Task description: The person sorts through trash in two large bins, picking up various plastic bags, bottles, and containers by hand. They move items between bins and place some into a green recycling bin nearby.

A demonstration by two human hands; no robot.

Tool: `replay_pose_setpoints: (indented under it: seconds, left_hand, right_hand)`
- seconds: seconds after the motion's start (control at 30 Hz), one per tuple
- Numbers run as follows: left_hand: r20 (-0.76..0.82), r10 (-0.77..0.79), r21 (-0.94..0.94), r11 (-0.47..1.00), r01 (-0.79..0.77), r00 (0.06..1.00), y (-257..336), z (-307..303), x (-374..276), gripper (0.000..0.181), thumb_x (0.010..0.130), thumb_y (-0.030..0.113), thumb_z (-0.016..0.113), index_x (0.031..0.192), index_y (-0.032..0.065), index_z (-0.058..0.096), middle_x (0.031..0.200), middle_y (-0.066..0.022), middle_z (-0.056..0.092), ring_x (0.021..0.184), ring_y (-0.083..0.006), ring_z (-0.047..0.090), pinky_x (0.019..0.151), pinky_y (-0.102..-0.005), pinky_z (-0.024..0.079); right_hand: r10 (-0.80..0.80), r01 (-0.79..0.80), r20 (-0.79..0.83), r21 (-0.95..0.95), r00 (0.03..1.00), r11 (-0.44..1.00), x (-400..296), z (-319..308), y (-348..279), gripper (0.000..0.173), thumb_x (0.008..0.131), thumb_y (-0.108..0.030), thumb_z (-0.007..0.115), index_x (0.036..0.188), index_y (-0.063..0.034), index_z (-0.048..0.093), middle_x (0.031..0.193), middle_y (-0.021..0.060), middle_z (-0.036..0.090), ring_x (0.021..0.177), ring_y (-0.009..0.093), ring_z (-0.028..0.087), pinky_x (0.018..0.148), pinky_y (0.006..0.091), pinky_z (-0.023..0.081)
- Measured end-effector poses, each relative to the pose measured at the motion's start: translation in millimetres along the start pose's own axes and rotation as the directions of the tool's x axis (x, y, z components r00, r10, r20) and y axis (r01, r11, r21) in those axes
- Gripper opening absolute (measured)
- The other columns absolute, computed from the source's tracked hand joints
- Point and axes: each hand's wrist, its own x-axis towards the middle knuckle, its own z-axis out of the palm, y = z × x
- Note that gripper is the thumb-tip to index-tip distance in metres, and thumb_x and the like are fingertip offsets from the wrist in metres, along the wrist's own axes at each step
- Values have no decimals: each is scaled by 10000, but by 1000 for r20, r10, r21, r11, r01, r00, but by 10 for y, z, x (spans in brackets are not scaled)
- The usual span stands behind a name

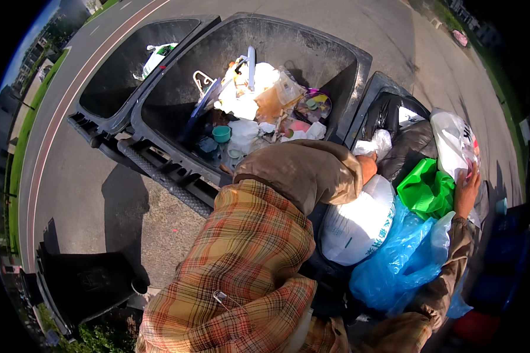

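Note:
My left hand (pixel 368 167), under a brown sleeve cover, has its fingers curled on the gathered top of a thin white plastic bag (pixel 381 142). Part of that grip is hidden by the sleeve. My right hand (pixel 466 189) rests with extended fingers against the side of a filled white plastic bag (pixel 454 140) bearing print. Between my hands lie a bright green bag (pixel 428 187) and black garbage bags (pixel 410 143). Closer to my body are a stuffed white printed bag (pixel 357 223) and a translucent blue plastic bag (pixel 397 264). These bags heap over a dark wheeled bin (pixel 357 110).
Left of that bin stands a large open wheeled bin (pixel 291 33) with loose rubbish, including a teal cup (pixel 221 133) and a hanger (pixel 203 81). Another open bin (pixel 115 66) adjoins it. A black bin (pixel 86 282) is at lower left, on pavement (pixel 168 229).

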Motion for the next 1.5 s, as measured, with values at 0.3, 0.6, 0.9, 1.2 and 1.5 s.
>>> replay_pose_setpoints:
  seconds: [0.3,0.6,0.9,1.2,1.5]
  left_hand:
    - [-235,270,-428,834,-348,934,-820,-1701,-797,435,780,151,591,1206,94,527,1258,-119,505,1101,-303,527,907,-368,424]
    - [176,-152,-53,985,164,973,-2775,-282,-1716,176,669,71,588,826,55,664,806,-147,642,755,-296,624,703,-383,495]
    - [-28,-489,-41,872,488,872,-2521,834,-700,463,745,132,551,1202,85,492,1208,-123,523,1099,-299,511,894,-364,439]
    - [131,-362,-404,830,383,923,-3207,1034,-546,322,688,248,591,978,127,659,963,-114,647,936,-305,608,835,-378,471]
    - [293,202,-4,978,-210,935,-1585,1221,-1527,190,696,104,582,858,60,671,865,-117,647,864,-314,599,702,-424,484]
  right_hand:
    - [-5,7,53,-42,999,999,44,-83,88,508,890,-390,498,1337,-177,380,1266,145,445,1071,305,492,887,384,412]
    - [-6,11,104,-53,995,999,32,-40,67,498,891,-361,512,1328,-153,394,1248,143,468,1115,301,467,933,366,375]
    - [44,-48,112,26,993,999,75,-42,-156,494,887,-355,525,1319,-143,413,1298,120,450,1161,277,448,962,364,354]
    - [97,-100,133,19,986,995,35,-94,-178,510,880,-363,535,1324,-145,411,1298,111,452,1172,261,442,972,348,342]
    - [81,-86,126,30,989,996,65,-57,-190,507,886,-364,522,1322,-131,411,1312,112,444,1199,267,425,985,355,333]
